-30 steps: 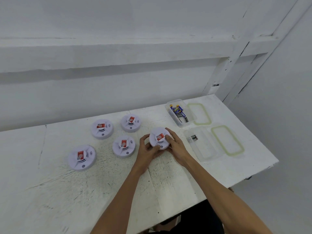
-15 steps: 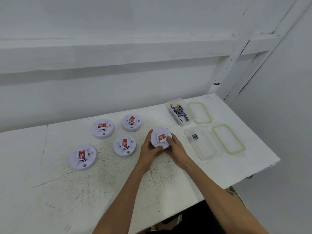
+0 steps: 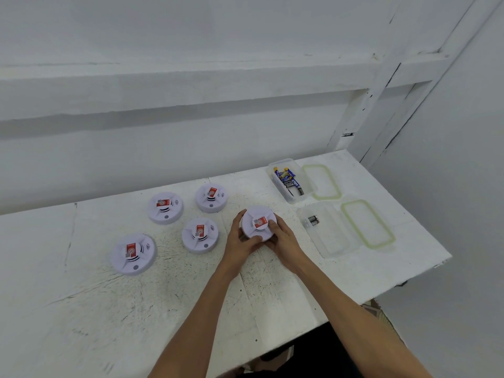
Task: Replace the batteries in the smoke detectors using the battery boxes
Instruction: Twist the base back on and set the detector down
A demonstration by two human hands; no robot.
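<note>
Between left hand (image 3: 240, 242) and right hand (image 3: 283, 241), both curled round its rim, held one round, smooth white smoke detector (image 3: 253, 214), red sticker (image 3: 260, 222) facing up, near the table's (image 3: 163, 309) middle. Had four other detectors (image 3: 200, 235) flat on the left, two clear plastic battery boxes (image 3: 334, 242) close on the right, bare scratchy tabletop in front.

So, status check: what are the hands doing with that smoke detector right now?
Left hand and right hand both gripping one smoke detector. Four more detectors lie to its left. Both battery boxes open at right; nothing in the way.
</note>
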